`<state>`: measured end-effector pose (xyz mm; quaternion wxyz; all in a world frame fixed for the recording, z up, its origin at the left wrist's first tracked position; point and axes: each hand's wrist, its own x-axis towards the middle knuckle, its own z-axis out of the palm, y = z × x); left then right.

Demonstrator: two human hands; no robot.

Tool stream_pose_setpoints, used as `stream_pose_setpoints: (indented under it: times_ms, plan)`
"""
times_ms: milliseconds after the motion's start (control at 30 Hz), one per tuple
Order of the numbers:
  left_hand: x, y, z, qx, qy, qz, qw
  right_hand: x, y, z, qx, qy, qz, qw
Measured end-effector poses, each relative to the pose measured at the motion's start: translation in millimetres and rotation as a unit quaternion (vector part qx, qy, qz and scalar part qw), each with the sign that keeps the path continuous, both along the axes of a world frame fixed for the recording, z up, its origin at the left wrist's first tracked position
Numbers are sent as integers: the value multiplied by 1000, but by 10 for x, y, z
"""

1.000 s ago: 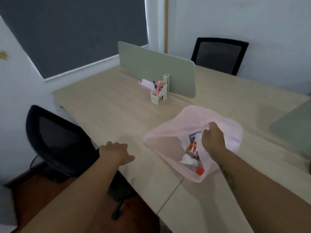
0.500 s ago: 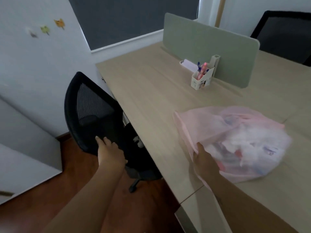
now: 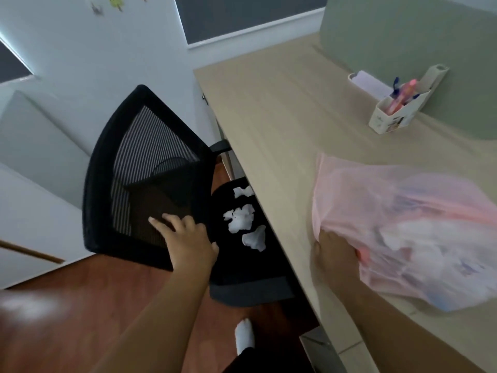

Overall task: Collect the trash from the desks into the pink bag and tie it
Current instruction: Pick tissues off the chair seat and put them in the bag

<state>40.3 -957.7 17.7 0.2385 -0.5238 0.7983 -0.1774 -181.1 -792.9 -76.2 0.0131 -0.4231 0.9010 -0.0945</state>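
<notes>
The pink bag lies on its side on the surface near the front edge, already bulging with white paper and coloured wrappers, so much of the collecting looks done. Its mouth is not yet tied. The right hand grasps the bag at its near end, fingers buried in bunched plastic. More trash is left: several crumpled white tissues sit on the seat of the black mesh chair tucked beside the surface. The left hand rests on the lower part of the chair's backrest, fingers spread and fairly straight, clutching nothing. Those tissues must go in, then the tying.

Half a second ago the left hand was only reaching the backrest's edge and the seat showed a mere speck of white; now the hand lies on the backrest and the tissues are plainly exposed. A second ago the bag stood open with the right hand at its mouth
</notes>
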Motion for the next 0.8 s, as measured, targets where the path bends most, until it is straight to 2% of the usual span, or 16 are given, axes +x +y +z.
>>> stream_pose_setpoints:
  times_ms: [133,233,333,600,800]
  plan:
    - [-64,-347,-580,65,73,-81,992,-65,-417,-117,78,35,13,996]
    - [-210,-587,-1068,137,125,-90,979,-151,-762,-153,124,52,38,990]
    - [-320,-825,-1567,193,153,-70,967,-230,-1097,-122,88,57,18,994]
    - [-369,-1512,-2487,345,95,36,933,-348,-1641,6,39,29,-36,998]
    - [-181,-1643,-2844,409,85,37,908,-351,-1658,3,27,11,-28,999]
